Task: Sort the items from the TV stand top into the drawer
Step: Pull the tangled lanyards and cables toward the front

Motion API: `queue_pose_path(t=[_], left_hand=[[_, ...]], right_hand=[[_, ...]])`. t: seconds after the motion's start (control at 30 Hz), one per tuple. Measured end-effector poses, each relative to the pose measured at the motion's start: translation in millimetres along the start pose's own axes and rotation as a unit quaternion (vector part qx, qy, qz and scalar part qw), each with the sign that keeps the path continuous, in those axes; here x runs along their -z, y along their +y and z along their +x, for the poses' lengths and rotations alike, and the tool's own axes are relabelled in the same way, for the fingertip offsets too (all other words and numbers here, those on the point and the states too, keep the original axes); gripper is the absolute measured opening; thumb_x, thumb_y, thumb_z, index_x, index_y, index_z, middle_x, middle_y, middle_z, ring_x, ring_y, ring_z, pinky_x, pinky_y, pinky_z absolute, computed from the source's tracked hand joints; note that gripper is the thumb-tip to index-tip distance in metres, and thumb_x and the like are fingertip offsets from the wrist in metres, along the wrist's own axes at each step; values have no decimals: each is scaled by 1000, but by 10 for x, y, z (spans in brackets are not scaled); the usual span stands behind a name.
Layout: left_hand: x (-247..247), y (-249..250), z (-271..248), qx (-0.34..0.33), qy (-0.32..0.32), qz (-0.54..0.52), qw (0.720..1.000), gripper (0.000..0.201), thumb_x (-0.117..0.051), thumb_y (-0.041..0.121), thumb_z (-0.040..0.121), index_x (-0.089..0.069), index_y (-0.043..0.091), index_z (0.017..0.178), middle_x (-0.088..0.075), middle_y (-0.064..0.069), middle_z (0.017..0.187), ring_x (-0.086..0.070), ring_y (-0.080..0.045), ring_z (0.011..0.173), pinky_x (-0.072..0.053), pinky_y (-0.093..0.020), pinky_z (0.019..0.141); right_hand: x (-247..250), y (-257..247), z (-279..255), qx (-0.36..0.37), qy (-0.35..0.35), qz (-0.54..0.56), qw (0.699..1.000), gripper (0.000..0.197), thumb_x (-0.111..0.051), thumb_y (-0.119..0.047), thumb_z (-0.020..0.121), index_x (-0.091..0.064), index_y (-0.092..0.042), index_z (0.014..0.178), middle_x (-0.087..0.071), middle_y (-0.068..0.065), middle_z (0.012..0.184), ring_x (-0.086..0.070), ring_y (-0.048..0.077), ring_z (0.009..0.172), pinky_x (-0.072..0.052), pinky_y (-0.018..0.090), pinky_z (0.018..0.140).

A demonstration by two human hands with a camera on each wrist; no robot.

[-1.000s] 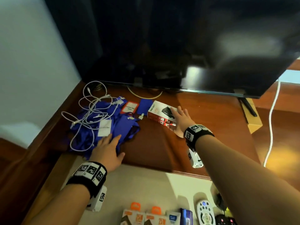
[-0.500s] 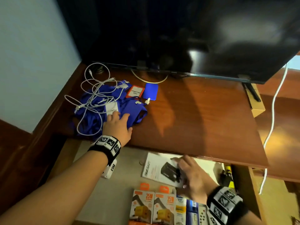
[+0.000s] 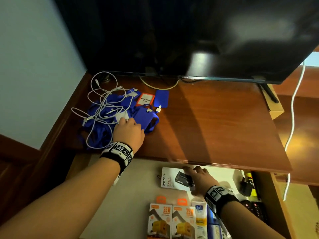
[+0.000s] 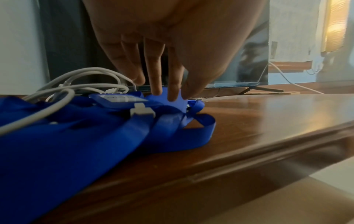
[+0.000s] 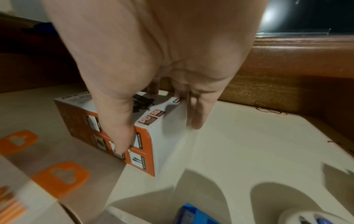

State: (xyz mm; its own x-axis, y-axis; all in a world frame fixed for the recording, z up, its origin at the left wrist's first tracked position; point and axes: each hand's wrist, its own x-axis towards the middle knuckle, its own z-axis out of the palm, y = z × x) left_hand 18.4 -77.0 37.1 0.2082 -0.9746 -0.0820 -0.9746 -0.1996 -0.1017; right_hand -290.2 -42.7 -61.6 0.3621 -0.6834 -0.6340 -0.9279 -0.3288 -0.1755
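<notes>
Meanwhile: box down, pile next

Head view: right hand [image 3: 198,180] gripping box [image 3: 174,178] on drawer [image 3: 134,187] floor — likely setting it clear of the charger packs [image 3: 172,221]. Left hand [image 3: 128,130] resting on lanyards [image 3: 103,135] and cable [image 3: 96,107].

Left wrist: fingers [image 4: 173,91] straight, touching blue holder [image 4: 172,103] — probably gathering.

Right wrist: thumb [image 5: 118,136] and fingers pinching box sides.

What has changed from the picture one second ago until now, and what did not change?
The right hand carried the white charger box from the TV stand top down into the drawer, where it still grips it. The left hand moved a little further onto the blue lanyards. The lanyards, the white cables and the badge holders stayed in place.
</notes>
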Motion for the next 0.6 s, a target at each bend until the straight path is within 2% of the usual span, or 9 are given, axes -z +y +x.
queue_pose_path(t=[0.07,0.2,0.4,0.5,0.6], left_hand=[[16,-5,22,-8,5,-7,1000,49,-57,54,95,-61,20,131,-59,-5,130,-49,-31,120,-46,-43,94],[-18,-6,133,-21,-27,25,999,73,-64,62,89,-46,19,145,-52,-7,144,-44,-31,131,-42,-45,103],[-5,39,180,-3,-31,18,999,61,-70,52,85,-50,20,134,-59,-11,127,-48,-35,124,-43,-48,100],[-13,82,170,21,-47,-16,999,79,-76,52,75,-43,19,138,-55,-14,129,-46,-36,122,-42,-46,100],[-12,129,175,62,-69,-49,994,99,-80,57,67,-37,13,145,-51,-17,137,-43,-38,127,-39,-45,105]], right_hand=[[-13,-15,-6,-4,-12,-2,1000,102,-82,-26,82,-16,-41,158,-38,7,149,-43,32,135,-48,45,108],[-37,-18,-34,-8,-36,0,999,112,-87,-18,78,-13,-39,160,-37,11,148,-43,34,136,-46,47,110],[-35,-34,-94,9,-53,5,999,122,-89,-17,76,-5,-42,161,-32,14,154,-38,36,143,-43,46,113],[-30,-70,-136,22,-64,10,998,126,-88,-17,77,1,-45,161,-27,15,158,-33,36,147,-41,46,115],[-57,-92,-167,30,-64,5,997,127,-87,-18,78,5,-47,160,-30,15,155,-36,35,144,-42,45,114]])
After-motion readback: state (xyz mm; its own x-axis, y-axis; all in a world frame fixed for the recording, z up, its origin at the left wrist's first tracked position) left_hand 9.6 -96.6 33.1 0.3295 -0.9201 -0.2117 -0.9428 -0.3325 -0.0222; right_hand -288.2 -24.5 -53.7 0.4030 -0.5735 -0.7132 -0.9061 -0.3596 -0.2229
